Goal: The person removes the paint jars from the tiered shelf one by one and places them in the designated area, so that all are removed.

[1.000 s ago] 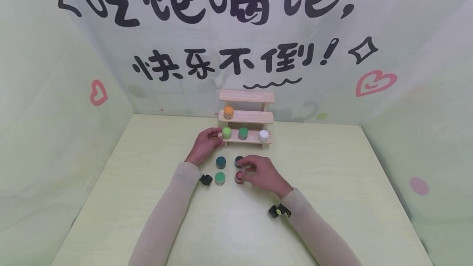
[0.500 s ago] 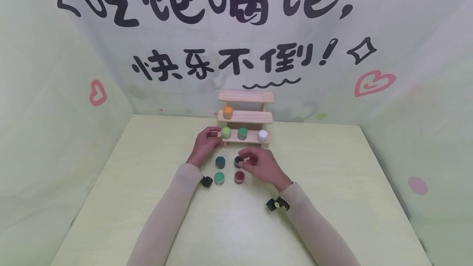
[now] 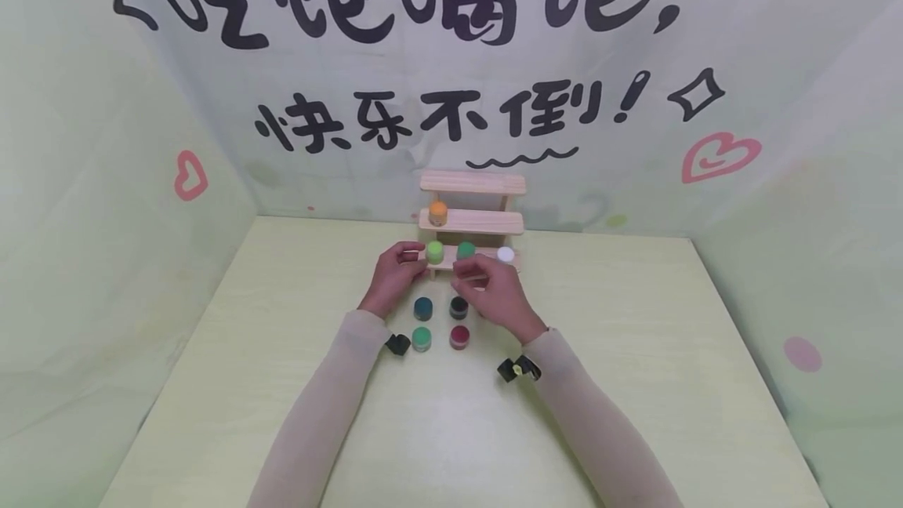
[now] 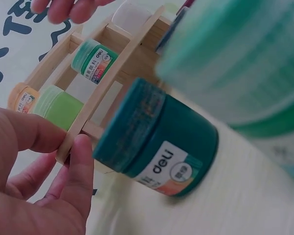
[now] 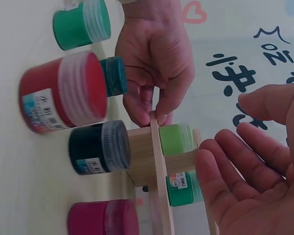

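A three-tier wooden display rack (image 3: pixel 487 221) stands at the back. My left hand (image 3: pixel 395 277) pinches the left end of its lowest shelf between thumb and fingers, plain in the left wrist view. That shelf carries a light green paint jar (image 3: pixel 434 252), a green paint jar (image 3: pixel 466 250) and a white-lidded jar (image 3: pixel 505 255). An orange paint jar (image 3: pixel 438 215) sits on the middle tier. My right hand (image 3: pixel 499 292) is in front of the lowest shelf, near the green jar. Its fingers are loosely bent, and the right wrist view shows nothing in them (image 5: pixel 255 171).
On the table before the rack stand a teal jar (image 3: pixel 423 309), a near-black jar (image 3: pixel 458 308), a mint green jar (image 3: pixel 422 339) and a red jar (image 3: pixel 459 338). The right wrist view adds a magenta jar (image 5: pixel 103 219). A printed cloth wall (image 3: pixel 607 179) rises behind the rack.
My right hand has moved forward from beside the red and near-black jars to the lowest shelf, uncovering both jars. The left hand keeps its hold on the shelf end.
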Available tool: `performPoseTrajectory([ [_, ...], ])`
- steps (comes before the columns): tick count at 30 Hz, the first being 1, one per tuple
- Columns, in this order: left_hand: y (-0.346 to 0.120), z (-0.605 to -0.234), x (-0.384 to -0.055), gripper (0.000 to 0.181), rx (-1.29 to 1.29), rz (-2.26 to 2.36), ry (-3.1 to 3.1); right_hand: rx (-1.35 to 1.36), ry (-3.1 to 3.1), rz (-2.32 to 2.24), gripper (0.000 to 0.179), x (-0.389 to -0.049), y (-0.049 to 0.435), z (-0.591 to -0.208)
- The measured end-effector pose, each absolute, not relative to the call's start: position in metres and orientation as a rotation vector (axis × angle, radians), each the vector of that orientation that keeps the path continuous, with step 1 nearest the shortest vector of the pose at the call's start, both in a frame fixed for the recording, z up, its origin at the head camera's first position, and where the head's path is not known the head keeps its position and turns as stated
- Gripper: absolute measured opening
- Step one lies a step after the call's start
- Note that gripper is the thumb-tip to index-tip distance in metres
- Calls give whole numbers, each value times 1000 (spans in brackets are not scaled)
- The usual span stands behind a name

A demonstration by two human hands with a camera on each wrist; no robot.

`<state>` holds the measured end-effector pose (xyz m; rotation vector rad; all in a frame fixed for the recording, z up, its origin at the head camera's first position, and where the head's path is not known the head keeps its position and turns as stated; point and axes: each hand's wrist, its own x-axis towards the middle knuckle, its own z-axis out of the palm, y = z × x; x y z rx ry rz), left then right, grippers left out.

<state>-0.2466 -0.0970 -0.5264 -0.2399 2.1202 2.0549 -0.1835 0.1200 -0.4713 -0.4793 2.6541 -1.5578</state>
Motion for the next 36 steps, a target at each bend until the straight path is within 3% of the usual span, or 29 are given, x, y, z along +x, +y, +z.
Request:
performPoseTrajectory([
  [12, -98, -522, -247, 38, -236, 2072, 2079, -527, 2721, -1637, 27, -213, 108, -459],
  [36, -102, -524, -248, 38, -227, 2021, 2086, -279, 2764, -1654, 42, -271, 88, -447],
])
